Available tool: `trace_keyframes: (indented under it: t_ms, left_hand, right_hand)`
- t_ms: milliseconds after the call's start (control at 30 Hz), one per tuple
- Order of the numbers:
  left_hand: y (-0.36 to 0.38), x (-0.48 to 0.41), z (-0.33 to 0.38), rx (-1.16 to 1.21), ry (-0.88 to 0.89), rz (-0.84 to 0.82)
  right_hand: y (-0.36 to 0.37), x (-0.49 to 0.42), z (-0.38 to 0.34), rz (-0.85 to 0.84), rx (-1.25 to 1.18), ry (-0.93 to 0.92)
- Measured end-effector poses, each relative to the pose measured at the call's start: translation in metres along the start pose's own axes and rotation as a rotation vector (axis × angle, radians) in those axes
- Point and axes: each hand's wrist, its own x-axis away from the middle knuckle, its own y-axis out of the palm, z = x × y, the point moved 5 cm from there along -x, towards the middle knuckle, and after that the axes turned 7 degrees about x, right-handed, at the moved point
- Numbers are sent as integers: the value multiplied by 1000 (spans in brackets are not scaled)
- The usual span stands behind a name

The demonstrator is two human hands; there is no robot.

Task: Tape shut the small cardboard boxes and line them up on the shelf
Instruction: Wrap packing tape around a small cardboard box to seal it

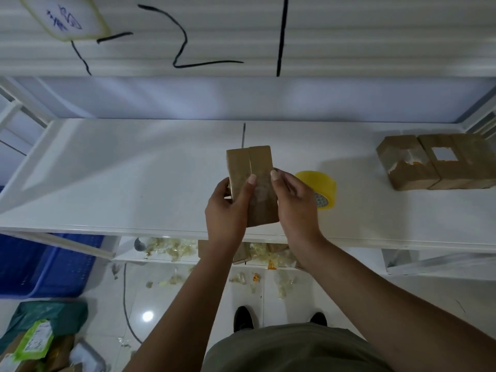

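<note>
A small brown cardboard box point(256, 167) is held upright above the white shelf point(120, 183), its two top flaps folded together with a seam down the middle. My left hand point(228, 208) grips its left side, thumb pressed on the front face. My right hand point(295, 205) holds the right side, thumb on the front near the seam. A yellow roll of tape point(320, 190) lies on the shelf just behind my right hand. Three taped boxes point(434, 163) stand side by side at the shelf's far right.
A blue plastic crate point(48, 267) sits on the floor at the left. Tape scraps and cardboard litter the lower shelf point(171, 249) and the tiled floor. Green and brown parcels point(40, 342) lie at the bottom left. A white wall panel rises behind the shelf.
</note>
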Motion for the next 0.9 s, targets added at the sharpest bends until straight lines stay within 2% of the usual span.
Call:
trace_keyframes:
  t_ms: [100, 200, 333, 400, 467, 600, 700, 800, 900]
  left_hand:
    - [8, 6, 2, 95, -24, -56]
    - [18, 10, 3, 132, -97, -79]
    - [22, 10, 13, 78, -37, -100]
    - [21, 7, 17, 122, -29, -185]
    - [22, 5, 18, 150, -36, -268]
    - [19, 7, 16, 39, 3, -216]
    - [19, 7, 12, 90, -63, -319]
    - [13, 3, 13, -78, -18, -375]
    - [10, 1, 12, -526, 50, -368]
  right_hand:
    - [-4, 0, -4, 21, 10, -32]
    - [-10, 2, -4, 69, 139, -75]
    - [5, 0, 1, -216, -139, 193]
    - [7, -1, -1, -280, -86, 143]
    - [3, 0, 1, -252, -32, 98]
    - [3, 3, 3, -200, -46, 71]
    - [8, 8, 6, -237, -114, 121]
    - [7, 10, 11, -250, -112, 173]
    - [0, 15, 11, -161, -88, 184]
